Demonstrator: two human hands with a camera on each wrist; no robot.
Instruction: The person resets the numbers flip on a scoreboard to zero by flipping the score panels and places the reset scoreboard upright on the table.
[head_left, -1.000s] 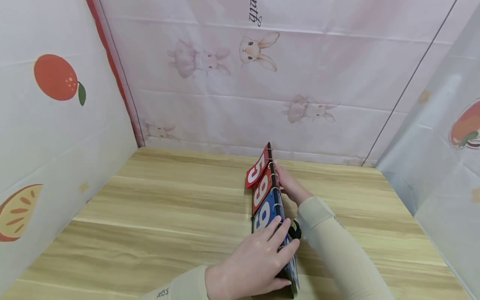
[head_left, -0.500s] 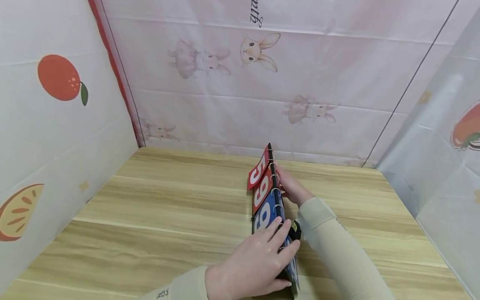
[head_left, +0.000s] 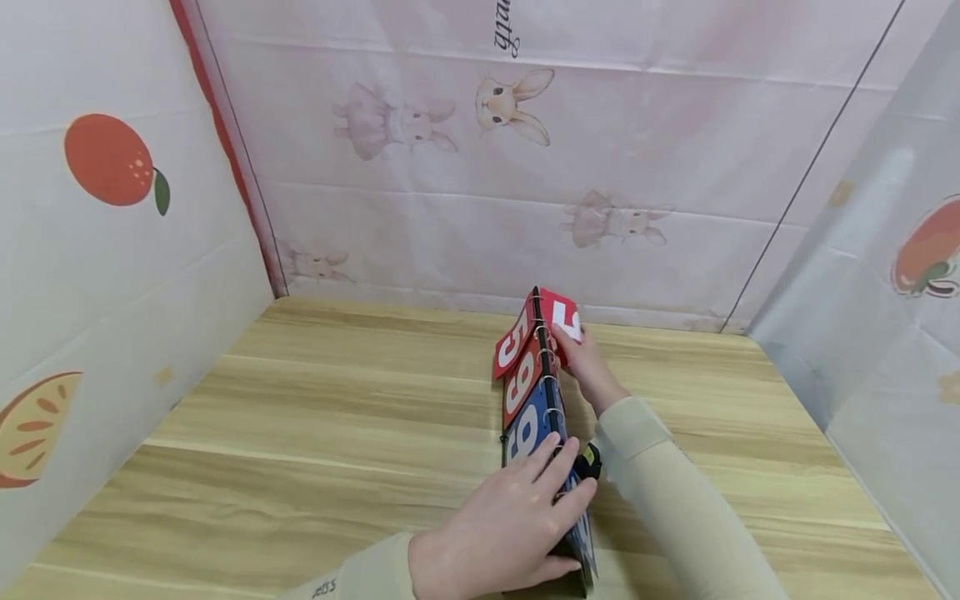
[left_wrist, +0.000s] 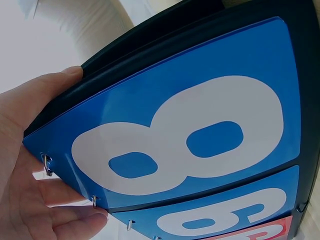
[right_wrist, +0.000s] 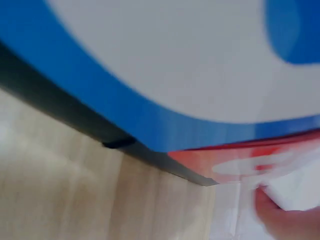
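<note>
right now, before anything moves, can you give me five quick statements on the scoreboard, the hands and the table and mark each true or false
1. The left hand is on the near end of the scoreboard. True.
2. The right hand is touching a blue card. False: it is at a raised red card at the far end.
3. In the left wrist view, the largest digit is a white 8 on a blue card. True.
4. The tabletop is plain white. False: it has a light wood-grain pattern.
5. Metal rings run along an edge of the scoreboard. True.
</note>
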